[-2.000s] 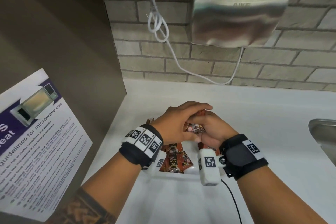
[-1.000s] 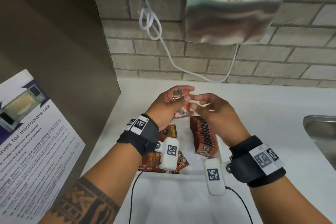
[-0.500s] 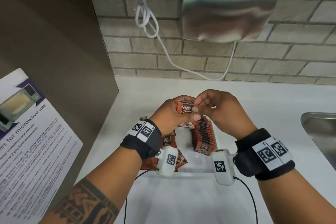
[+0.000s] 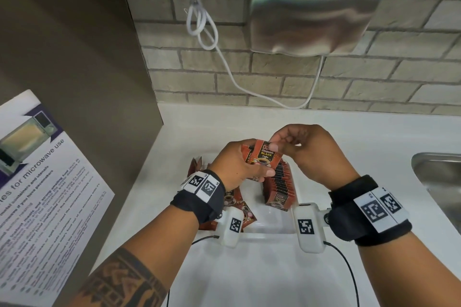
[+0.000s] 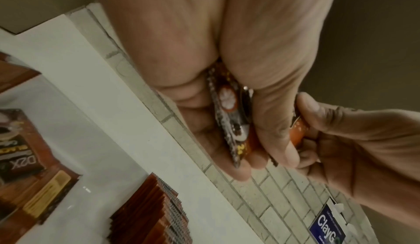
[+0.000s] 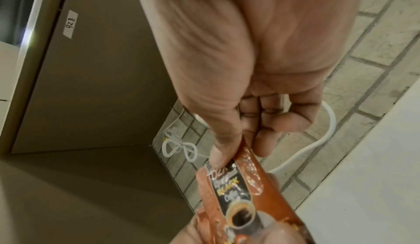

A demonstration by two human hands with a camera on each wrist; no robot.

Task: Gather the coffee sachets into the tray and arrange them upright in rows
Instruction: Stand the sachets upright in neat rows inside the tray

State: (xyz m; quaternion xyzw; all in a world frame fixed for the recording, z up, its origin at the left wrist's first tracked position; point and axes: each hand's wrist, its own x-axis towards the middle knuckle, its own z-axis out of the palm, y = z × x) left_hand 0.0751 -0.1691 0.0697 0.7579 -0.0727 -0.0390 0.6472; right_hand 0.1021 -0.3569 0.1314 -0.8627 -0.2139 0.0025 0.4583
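Note:
My left hand (image 4: pixel 239 164) grips a small stack of red-brown coffee sachets (image 4: pixel 262 157) above the clear tray (image 4: pixel 269 228). My right hand (image 4: pixel 296 144) pinches the top corner of the front sachet (image 6: pixel 236 190) between thumb and forefinger. In the left wrist view the held sachets (image 5: pixel 232 118) stand edge-on between my fingers. A row of upright sachets (image 4: pixel 280 187) fills the tray's right side. Loose sachets (image 4: pixel 234 209) lie flat at its left, partly hidden under my left wrist.
The tray sits on a white counter (image 4: pixel 361 137) against a brick wall. A steel hand dryer (image 4: pixel 316 7) with a white cable (image 4: pixel 202 25) hangs above. A tall brown cabinet (image 4: pixel 74 57) stands at the left, a steel sink (image 4: pixel 439 177) at the right.
Both hands rose from the tray with sachets. The right hand let go of the row and now pinches the front sachet of the left hand's stack, turned face-on.

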